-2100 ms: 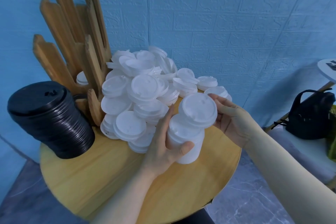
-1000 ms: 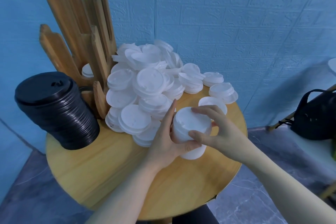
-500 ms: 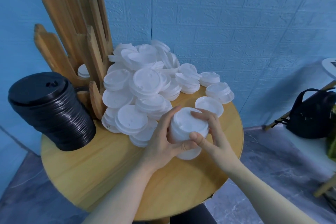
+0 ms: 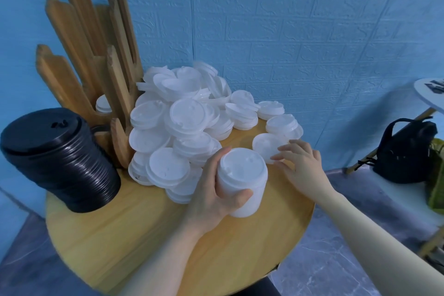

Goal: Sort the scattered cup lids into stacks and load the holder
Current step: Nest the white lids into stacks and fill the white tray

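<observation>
My left hand (image 4: pixel 216 190) grips a tall stack of white lids (image 4: pixel 242 175) just above the round wooden table (image 4: pixel 149 235). To its right, my right hand (image 4: pixel 302 163) reaches with spread fingers onto a single white lid (image 4: pixel 264 143) lying flat on the table. A loose pile of white lids (image 4: pixel 182 118) covers the table's far side. The wooden slotted holder (image 4: pixel 96 55) stands at the back left, with a white lid (image 4: pixel 103 104) in one slot. A big stack of black lids (image 4: pixel 60 158) leans at the left.
A blue brick-patterned wall (image 4: pixel 312 31) runs close behind the table. At the right stand a black bag (image 4: pixel 406 149) on a white surface and a white side table (image 4: pixel 430 96). Grey floor (image 4: pixel 324 271) lies below the table's edge.
My right hand has let go of the top of the white stack and moved right to the single lid on the table. My left hand keeps its grip on the stack.
</observation>
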`<state>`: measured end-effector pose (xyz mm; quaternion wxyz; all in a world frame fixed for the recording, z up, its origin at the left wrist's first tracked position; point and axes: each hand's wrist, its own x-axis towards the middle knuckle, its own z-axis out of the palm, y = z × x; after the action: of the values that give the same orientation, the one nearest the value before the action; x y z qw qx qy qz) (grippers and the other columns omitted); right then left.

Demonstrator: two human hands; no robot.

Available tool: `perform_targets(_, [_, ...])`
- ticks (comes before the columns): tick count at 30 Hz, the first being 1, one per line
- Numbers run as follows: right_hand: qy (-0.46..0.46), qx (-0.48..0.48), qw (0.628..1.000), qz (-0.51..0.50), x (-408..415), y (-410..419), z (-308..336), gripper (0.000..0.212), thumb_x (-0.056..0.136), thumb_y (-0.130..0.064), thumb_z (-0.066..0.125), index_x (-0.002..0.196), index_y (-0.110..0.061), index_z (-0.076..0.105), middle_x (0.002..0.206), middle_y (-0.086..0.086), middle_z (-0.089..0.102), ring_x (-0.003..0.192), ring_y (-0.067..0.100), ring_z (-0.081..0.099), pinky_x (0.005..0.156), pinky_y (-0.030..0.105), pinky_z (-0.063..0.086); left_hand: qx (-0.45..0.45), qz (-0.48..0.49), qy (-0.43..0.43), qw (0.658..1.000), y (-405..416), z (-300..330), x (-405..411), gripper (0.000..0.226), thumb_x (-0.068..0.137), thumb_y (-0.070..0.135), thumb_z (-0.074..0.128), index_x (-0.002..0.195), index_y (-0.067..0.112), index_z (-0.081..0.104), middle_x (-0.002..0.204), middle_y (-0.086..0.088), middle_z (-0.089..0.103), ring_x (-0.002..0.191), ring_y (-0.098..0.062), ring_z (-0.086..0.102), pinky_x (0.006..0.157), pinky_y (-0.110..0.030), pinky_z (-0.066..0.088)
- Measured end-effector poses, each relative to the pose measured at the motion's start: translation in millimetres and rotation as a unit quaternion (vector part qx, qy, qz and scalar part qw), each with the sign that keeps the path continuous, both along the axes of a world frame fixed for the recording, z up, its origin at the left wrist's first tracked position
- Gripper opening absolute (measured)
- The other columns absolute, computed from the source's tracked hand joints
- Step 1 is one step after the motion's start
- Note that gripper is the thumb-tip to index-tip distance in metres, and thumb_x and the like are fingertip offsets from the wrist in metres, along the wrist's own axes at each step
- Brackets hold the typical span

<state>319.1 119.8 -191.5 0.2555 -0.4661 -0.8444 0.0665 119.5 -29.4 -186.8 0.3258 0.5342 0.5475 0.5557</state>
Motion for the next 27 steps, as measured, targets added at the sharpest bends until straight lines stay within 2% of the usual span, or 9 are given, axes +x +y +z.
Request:
perform_targets(4, [0.041, -0.004, 0.999, 0.0, -0.5, -2.1, 2.0, 0.005, 0.087, -0.02, 0.071, 0.089, -0.022, 0.074, 0.108, -0.011, 0.066, 0.125, 0.016, 0.042, 0.087, 0.026, 0.014, -0.002, -0.002, 0.004, 1.0, 0.1, -0.5, -1.0, 0.087, 0.059, 0.053, 0.079, 0.136, 0.048, 0.038, 0.142, 0.02, 0.048, 0.133, 0.002, 0.043, 0.114, -0.033, 0.037])
perform_targets(7, [0.095, -0.054, 0.994, -0.005, -2.2, -6.6, 10.3, 0.011, 0.086, -0.018, 0.071, 0.085, -0.029, 0.068, 0.1, -0.015, 0.064, 0.116, 0.009, 0.043, 0.087, 0.028, 0.016, -0.003, -0.004, 0.002, 1.0, 0.4, -1.8, -2.0, 0.089, 0.059, 0.053, 0.079, 0.138, 0.047, 0.039, 0.142, 0.022, 0.048, 0.133, 0.004, 0.043, 0.113, -0.028, 0.037])
perform_targets(14, [0.045, -0.056, 0.997, 0.005, 1.5, -15.6, 14.1, 0.019, 0.083, -0.022, 0.074, 0.077, -0.034, 0.061, 0.09, -0.017, 0.062, 0.109, 0.011, 0.05, 0.09, 0.026, 0.016, -0.001, -0.008, -0.001, 1.0, 0.9, -3.5, -2.7, 0.088, 0.059, 0.054, 0.08, 0.137, 0.049, 0.038, 0.137, 0.031, 0.048, 0.131, 0.007, 0.043, 0.107, -0.017, 0.037])
perform_targets(18, [0.149, -0.184, 0.971, -0.01, 2.9, -18.6, 21.4, 0.021, 0.078, -0.024, 0.079, 0.068, -0.037, 0.066, 0.097, -0.01, 0.065, 0.109, 0.014, 0.053, 0.101, 0.036, 0.031, 0.001, -0.011, 0.0, 1.0, 1.0, -2.7, -2.7, 0.087, 0.06, 0.054, 0.08, 0.136, 0.051, 0.038, 0.135, 0.032, 0.049, 0.131, 0.006, 0.043, 0.104, -0.013, 0.038])
perform_targets(19, [0.175, -0.208, 0.962, -0.014, 3.1, -19.1, 23.8, 0.019, 0.078, -0.023, 0.079, 0.068, -0.036, 0.068, 0.098, -0.008, 0.066, 0.107, 0.014, 0.054, 0.098, 0.033, 0.037, 0.001, -0.01, -0.001, 1.0, 1.0, -3.0, -2.8, 0.087, 0.06, 0.054, 0.08, 0.136, 0.051, 0.038, 0.135, 0.032, 0.049, 0.131, 0.006, 0.044, 0.104, -0.014, 0.038])
perform_targets(21, [0.209, -0.23, 0.95, -0.016, 1.9, -22.6, 30.7, 0.015, 0.081, -0.02, 0.075, 0.072, -0.03, 0.069, 0.096, -0.006, 0.069, 0.097, 0.004, 0.057, 0.082, 0.016, 0.04, 0.0, -0.009, -0.003, 1.0, 0.9, -3.3, -2.7, 0.086, 0.059, 0.054, 0.08, 0.135, 0.052, 0.039, 0.135, 0.033, 0.049, 0.131, 0.006, 0.044, 0.105, -0.017, 0.038])
perform_targets(23, [0.256, -0.231, 0.939, -0.019, -0.1, -24.1, 36.8, 0.011, 0.085, -0.014, 0.072, 0.076, -0.019, 0.068, 0.084, -0.005, 0.067, 0.072, -0.005, 0.055, 0.066, 0.008, 0.038, 0.0, -0.009, -0.005, 1.0, 1.0, -3.3, -2.3, 0.087, 0.059, 0.054, 0.08, 0.135, 0.052, 0.039, 0.134, 0.034, 0.049, 0.13, 0.006, 0.044, 0.107, -0.02, 0.038])
perform_targets(25, [0.311, -0.229, 0.922, -0.027, -0.8, -23.6, 40.4, 0.011, 0.085, -0.012, 0.072, 0.075, -0.016, 0.068, 0.072, -0.007, 0.063, 0.061, 0.005, 0.049, 0.064, 0.019, 0.039, 0.0, -0.007, -0.006, 1.0, 0.9, -2.9, -2.1, 0.088, 0.059, 0.054, 0.08, 0.136, 0.05, 0.039, 0.137, 0.03, 0.048, 0.131, 0.005, 0.043, 0.11, -0.025, 0.038])
perform_targets(27, [0.348, -0.232, 0.908, -0.031, -2.0, -22.9, 43.9, 0.011, 0.084, -0.011, 0.073, 0.075, -0.016, 0.069, 0.07, -0.012, 0.065, 0.07, 0.012, 0.05, 0.071, 0.027, 0.039, 0.001, -0.007, -0.006, 1.0, 0.8, -2.5, -2.0, 0.089, 0.059, 0.053, 0.081, 0.138, 0.048, 0.038, 0.142, 0.023, 0.048, 0.133, 0.003, 0.042, 0.112, -0.029, 0.038])
